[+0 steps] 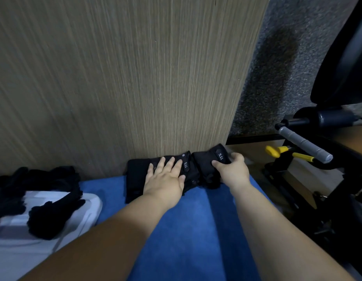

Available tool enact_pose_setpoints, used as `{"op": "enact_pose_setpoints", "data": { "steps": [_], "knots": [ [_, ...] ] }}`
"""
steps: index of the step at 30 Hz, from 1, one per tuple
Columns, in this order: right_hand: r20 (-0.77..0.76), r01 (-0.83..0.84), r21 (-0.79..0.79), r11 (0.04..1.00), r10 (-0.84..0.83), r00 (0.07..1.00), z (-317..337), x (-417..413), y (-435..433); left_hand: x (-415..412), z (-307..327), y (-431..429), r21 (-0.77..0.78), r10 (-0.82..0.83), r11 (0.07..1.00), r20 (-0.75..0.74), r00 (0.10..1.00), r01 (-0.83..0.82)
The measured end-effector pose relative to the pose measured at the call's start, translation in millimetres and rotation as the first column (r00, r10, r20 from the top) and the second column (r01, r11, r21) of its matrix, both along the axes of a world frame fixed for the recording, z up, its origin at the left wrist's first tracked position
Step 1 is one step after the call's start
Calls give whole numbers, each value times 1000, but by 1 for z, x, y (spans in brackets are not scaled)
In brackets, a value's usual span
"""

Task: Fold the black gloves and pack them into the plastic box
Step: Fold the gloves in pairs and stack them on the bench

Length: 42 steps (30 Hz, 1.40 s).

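Two black gloves lie side by side on a blue cloth (188, 226), against a wooden panel. My left hand (166, 179) presses flat, fingers straight, on the left glove (135, 175). My right hand (232, 171) grips the cuff end of the right glove (204, 165), thumb on top beside its "5.11" tab. At the lower left stands a white plastic box (82, 216) with black gloves (50, 218) draped over it. More black gloves (34, 179) are piled behind it.
A tall wooden panel (125, 78) rises right behind the gloves. On the right is a black frame with a grey-gripped handle (303, 144), yellow-handled parts (277, 152) and a black chair (346, 57) on grey carpet.
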State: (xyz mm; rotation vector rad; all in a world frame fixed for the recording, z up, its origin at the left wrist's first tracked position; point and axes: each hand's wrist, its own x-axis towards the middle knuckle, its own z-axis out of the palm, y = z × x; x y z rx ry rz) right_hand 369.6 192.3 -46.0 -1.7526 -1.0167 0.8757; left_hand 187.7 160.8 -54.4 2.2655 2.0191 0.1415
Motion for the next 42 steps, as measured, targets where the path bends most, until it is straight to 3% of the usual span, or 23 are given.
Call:
{"op": "enact_pose_setpoints", "data": {
  "steps": [4,8,16,29,32,36,42],
  "knots": [
    [497,26,79,997,-62,866,-6,-6,-8,-1,-2,0,10,-5,1000,18,1000,5],
    [684,-76,170,983,-62,727,-14,-6,-9,-1,-4,-1,10,-11,1000,23,1000,11],
    [735,-162,12,987,102,671,-27,-2,-7,0,-5,1,5,-8,1000,22,1000,8],
    [808,-171,-84,982,167,564,-22,-2,-6,0,4,7,-15,-14,1000,64,998,15],
    [848,-145,6,989,72,525,-16,-3,-10,-2,11,3,35,-23,999,112,993,19],
    [835,-124,167,978,-74,545,-5,-6,-18,-7,21,-10,113,-46,993,209,977,23],
    [804,-229,262,938,-81,589,13,-35,-43,-38,35,-48,221,-3,973,277,961,-60]
  ]
}}
